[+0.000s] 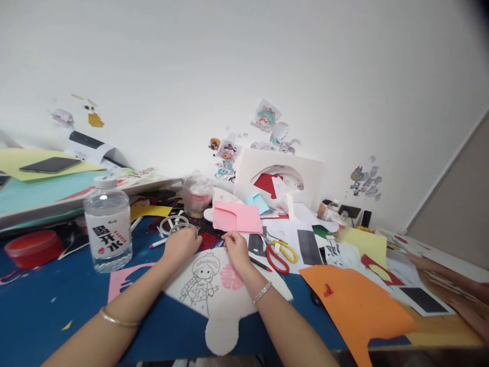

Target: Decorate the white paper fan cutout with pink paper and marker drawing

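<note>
A white fan-shaped board (191, 304) lies before me, with a line drawing of a braided figure and a pink pattern on it. My left hand (182, 245) is curled closed at its upper left edge, beside a ring-shaped tape roll (173, 220). Whatever its fingers may hold is hidden. Over the board's upper right part, my right hand (236, 250) has its fingers bent and pressed together; what is in them is too small to tell. A dark pencil (260, 263) and scissors with red and yellow handles (278, 261) lie to its right.
A water bottle (108, 229) and a red round container (34, 248) stand at left. Pink paper (237, 216) lies behind my hands, orange paper (359, 300) at right. A white board with an oval cutout (244, 173) leans on the wall. Another person's hands (451, 275) rest at far right.
</note>
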Action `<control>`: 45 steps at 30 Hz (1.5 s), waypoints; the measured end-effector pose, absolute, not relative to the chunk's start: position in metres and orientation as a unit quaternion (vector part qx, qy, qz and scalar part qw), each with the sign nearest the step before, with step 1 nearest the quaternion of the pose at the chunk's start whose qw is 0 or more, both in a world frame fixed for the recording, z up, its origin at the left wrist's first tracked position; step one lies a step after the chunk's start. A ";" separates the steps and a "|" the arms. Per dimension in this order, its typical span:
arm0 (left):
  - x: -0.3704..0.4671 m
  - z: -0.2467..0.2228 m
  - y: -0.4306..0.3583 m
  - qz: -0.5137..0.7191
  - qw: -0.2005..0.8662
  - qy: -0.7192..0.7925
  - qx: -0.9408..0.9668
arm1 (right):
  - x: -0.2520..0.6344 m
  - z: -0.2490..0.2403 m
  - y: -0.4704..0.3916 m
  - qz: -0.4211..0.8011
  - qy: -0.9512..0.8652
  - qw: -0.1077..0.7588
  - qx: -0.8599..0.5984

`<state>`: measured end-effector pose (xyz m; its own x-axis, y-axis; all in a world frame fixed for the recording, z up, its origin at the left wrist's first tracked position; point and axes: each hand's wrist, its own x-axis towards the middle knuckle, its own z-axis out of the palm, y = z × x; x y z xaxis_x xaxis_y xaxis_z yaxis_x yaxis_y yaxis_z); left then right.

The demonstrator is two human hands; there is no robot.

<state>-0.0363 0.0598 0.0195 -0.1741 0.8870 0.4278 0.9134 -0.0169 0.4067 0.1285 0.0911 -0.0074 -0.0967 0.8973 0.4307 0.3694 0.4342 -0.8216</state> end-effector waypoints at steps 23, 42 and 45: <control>-0.014 0.014 0.059 -0.329 -0.064 -0.561 -0.757 | 0.125 -0.001 0.081 0.221 -0.745 0.425 -0.463; -0.016 0.016 0.055 -0.341 -0.017 -0.567 -0.749 | 0.119 -0.007 0.083 0.322 -0.741 0.425 -0.408; -0.017 0.016 0.057 -0.380 -0.046 -0.568 -0.729 | 0.118 -0.005 0.078 0.350 -0.747 0.421 -0.377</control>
